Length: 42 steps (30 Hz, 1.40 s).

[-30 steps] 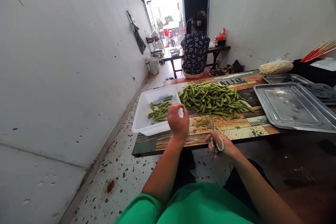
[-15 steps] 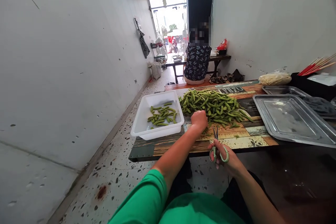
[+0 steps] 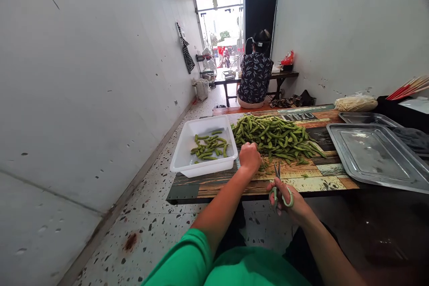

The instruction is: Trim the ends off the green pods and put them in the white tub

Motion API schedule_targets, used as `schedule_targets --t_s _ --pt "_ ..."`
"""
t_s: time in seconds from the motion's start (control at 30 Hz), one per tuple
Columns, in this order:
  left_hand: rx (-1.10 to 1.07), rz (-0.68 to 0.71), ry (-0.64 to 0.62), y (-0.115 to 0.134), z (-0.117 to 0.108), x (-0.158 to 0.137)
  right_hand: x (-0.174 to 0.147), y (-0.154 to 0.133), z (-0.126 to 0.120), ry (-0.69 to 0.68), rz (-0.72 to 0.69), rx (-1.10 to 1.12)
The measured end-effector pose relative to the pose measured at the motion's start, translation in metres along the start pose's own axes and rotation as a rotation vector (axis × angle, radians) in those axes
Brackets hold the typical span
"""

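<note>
My left hand (image 3: 250,157) is closed at the near left edge of a heap of green soybean pods (image 3: 275,136), beside the right wall of a white plastic tub (image 3: 204,170). What its fingers hold, if anything, is hidden behind the knuckles. Several trimmed-looking pods (image 3: 209,146) lie on the bottom of the tub. Low over the table's front edge, my right hand (image 3: 290,199) grips a pair of scissors (image 3: 277,170) with pale green handles. The scissor blades point away from me and stand slightly apart, with nothing between them.
Metal trays (image 3: 378,152) lie on the right of the patterned table (image 3: 214,190). Behind them are a bag of skewers (image 3: 355,103) and a black box (image 3: 395,109) holding red-tipped sticks. A person (image 3: 256,76) sits farther back, facing away. A wall (image 3: 100,98) runs along the left.
My left hand has shifted left, off the heap's front and closer to the tub. The right hand and scissors stay nearly still. The whole view has moved slightly.
</note>
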<state>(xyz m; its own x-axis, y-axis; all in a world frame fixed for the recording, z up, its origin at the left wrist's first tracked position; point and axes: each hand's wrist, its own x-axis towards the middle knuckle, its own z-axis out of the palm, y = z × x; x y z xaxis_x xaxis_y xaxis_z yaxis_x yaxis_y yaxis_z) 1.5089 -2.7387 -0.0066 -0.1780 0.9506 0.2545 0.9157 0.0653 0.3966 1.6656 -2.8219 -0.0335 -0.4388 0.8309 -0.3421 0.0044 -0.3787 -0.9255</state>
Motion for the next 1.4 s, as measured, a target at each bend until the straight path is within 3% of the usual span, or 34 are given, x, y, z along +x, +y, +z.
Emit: schedule_targets --t_s 0.33,0.5,0.77,0.9,1.1,1.17,1.27,1.4 --pt "-0.183 0.129 -0.041 -0.008 -0.006 -0.042 0.011 -0.013 0.002 0.005 -0.006 -0.136" --pt "-0.237 0.251 0.065 -0.011 -0.004 -0.05 0.015 -0.015 -0.001 0.018 -0.007 -0.215" --pt "-0.144 0.509 0.231 -0.021 0.008 -0.056 0.024 -0.011 -0.001 -0.02 -0.04 -0.238" --pt "-0.171 0.531 0.271 -0.023 0.011 -0.056 0.021 -0.015 0.001 0.001 -0.061 -0.241" --pt "-0.187 0.386 0.297 -0.015 0.0 -0.057 0.019 -0.013 0.001 0.081 -0.058 -0.247" --pt "-0.284 0.312 0.275 -0.012 -0.002 -0.056 0.019 -0.012 0.001 0.065 -0.043 -0.223" --pt "-0.632 0.107 0.163 -0.006 -0.004 -0.054 0.017 -0.012 0.002 0.006 -0.023 -0.187" --pt "-1.261 -0.304 -0.126 0.001 -0.011 -0.051 0.012 -0.013 0.003 -0.036 -0.048 -0.179"
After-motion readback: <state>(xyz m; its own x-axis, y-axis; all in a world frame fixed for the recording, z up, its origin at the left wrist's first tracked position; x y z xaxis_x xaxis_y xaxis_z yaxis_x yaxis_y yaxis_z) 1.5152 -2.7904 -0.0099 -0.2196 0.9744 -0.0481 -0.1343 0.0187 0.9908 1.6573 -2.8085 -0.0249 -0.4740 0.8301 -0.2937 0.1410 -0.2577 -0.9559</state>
